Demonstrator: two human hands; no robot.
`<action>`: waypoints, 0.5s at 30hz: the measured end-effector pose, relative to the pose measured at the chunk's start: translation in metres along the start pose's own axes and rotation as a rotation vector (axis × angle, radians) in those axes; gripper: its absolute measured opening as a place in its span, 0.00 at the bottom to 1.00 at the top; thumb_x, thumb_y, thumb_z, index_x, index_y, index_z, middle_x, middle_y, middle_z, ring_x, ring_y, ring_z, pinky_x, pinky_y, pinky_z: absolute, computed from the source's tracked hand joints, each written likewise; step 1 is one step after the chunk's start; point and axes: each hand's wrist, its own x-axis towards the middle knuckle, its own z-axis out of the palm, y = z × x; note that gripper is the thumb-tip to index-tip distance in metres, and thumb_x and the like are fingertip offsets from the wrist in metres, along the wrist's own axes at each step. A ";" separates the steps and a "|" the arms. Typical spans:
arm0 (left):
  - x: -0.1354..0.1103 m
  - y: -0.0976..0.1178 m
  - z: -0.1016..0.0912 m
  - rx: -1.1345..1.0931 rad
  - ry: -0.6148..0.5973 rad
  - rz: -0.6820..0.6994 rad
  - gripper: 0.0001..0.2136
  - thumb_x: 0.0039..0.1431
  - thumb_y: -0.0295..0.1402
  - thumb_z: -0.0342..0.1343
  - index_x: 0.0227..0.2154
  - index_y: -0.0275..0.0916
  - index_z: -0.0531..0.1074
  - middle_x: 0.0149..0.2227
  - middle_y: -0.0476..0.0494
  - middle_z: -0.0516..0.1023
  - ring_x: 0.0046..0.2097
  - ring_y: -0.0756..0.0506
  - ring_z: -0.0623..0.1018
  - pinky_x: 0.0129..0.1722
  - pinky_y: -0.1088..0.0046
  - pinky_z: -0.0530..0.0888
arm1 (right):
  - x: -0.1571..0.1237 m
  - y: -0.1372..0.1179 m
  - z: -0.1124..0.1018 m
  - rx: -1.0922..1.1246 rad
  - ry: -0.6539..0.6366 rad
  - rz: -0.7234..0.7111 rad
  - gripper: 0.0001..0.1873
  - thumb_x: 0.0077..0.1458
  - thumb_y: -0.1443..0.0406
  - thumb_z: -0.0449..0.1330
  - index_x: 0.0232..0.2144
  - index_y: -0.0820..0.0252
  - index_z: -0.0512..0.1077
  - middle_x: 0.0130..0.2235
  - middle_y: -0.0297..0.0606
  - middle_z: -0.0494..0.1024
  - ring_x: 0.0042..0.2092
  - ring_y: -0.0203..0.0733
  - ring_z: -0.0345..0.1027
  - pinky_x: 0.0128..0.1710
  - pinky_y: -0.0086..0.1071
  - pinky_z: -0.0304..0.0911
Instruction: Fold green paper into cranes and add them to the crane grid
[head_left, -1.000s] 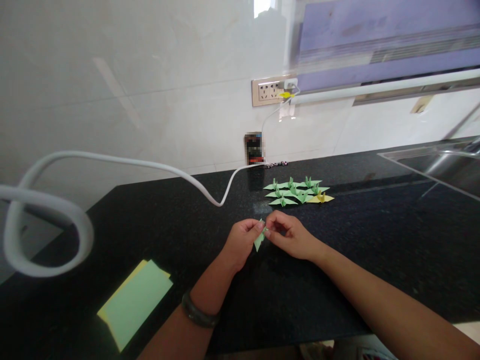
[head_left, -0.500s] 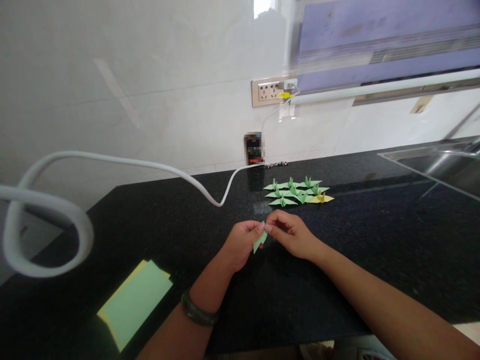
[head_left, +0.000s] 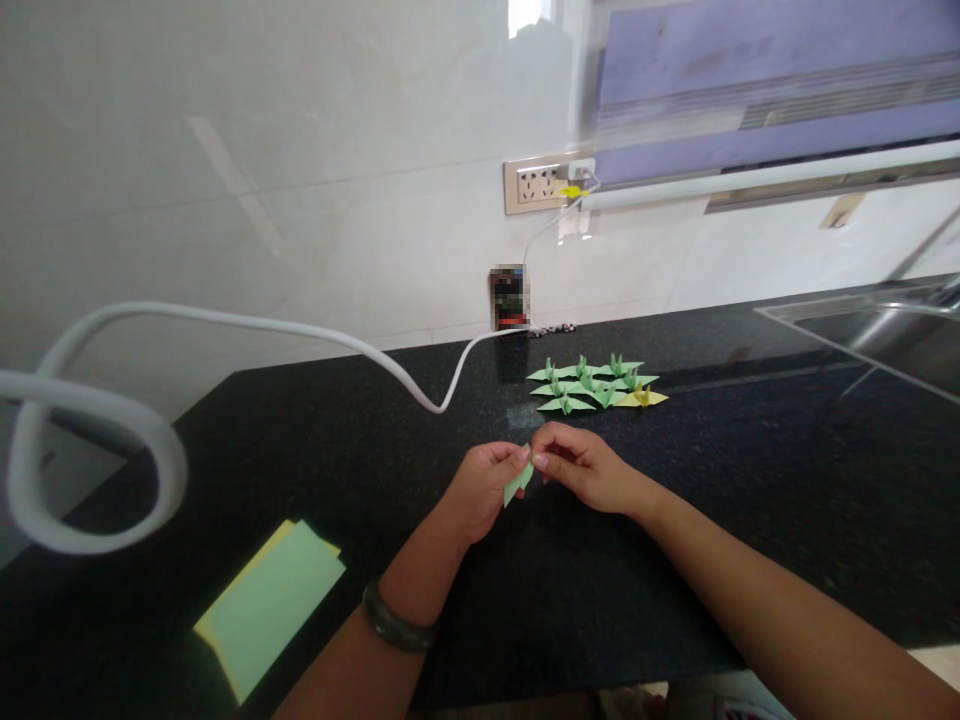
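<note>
Both hands hold folded paper over a black speckled bench

Take the folded green paper [head_left: 517, 487] as the clock's centre. At nine o'clock a white cable [head_left: 262, 324] curls into a thick loop, then runs rightward past the black bench [head_left: 337, 430] edge. Pale, glossy wall tiles [head_left: 300, 120] span ten to twelve. At eight, a stack of green and yellow sheets [head_left: 271, 608] lies slanted on the stone. A dark bangle [head_left: 396, 622] rings the left wrist between seven and eight.

The left hand [head_left: 481, 490] pinches the folded green paper above the bench; just right of it, at three, the right hand [head_left: 589, 475] has its thumb and fingertips narrowed on the paper's upper edge.

At twelve, a pixelated object [head_left: 509, 297] stands by the wall, below a socket plate [head_left: 532, 185] with a white plug [head_left: 580, 168]. At one, green paper cranes [head_left: 566, 404] stand in close rows, a yellow crane [head_left: 643, 398] at their near right corner. Farther out at one is a purple panel [head_left: 690, 60]; at two, a metal sink [head_left: 900, 345] is set into the bench.
</note>
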 end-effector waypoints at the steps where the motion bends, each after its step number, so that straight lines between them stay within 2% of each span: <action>1: 0.000 0.000 0.000 0.005 0.004 -0.001 0.13 0.45 0.40 0.54 0.23 0.32 0.67 0.19 0.49 0.66 0.21 0.55 0.64 0.21 0.78 0.61 | 0.000 0.000 0.000 -0.013 0.015 -0.009 0.08 0.53 0.63 0.50 0.29 0.62 0.64 0.27 0.33 0.64 0.28 0.32 0.59 0.27 0.25 0.57; 7: 0.000 0.001 -0.001 0.007 0.010 0.017 0.12 0.45 0.40 0.54 0.22 0.33 0.66 0.18 0.51 0.64 0.20 0.55 0.64 0.21 0.79 0.60 | 0.000 0.002 0.003 -0.096 0.115 -0.028 0.06 0.51 0.64 0.52 0.28 0.62 0.66 0.26 0.34 0.65 0.28 0.32 0.58 0.27 0.26 0.56; 15: 0.001 -0.004 -0.002 0.068 0.027 0.072 0.12 0.48 0.40 0.52 0.24 0.34 0.67 0.19 0.51 0.63 0.21 0.55 0.62 0.21 0.78 0.58 | 0.000 0.001 0.005 -0.151 0.151 0.019 0.07 0.51 0.64 0.51 0.27 0.62 0.65 0.24 0.33 0.65 0.25 0.31 0.56 0.25 0.25 0.54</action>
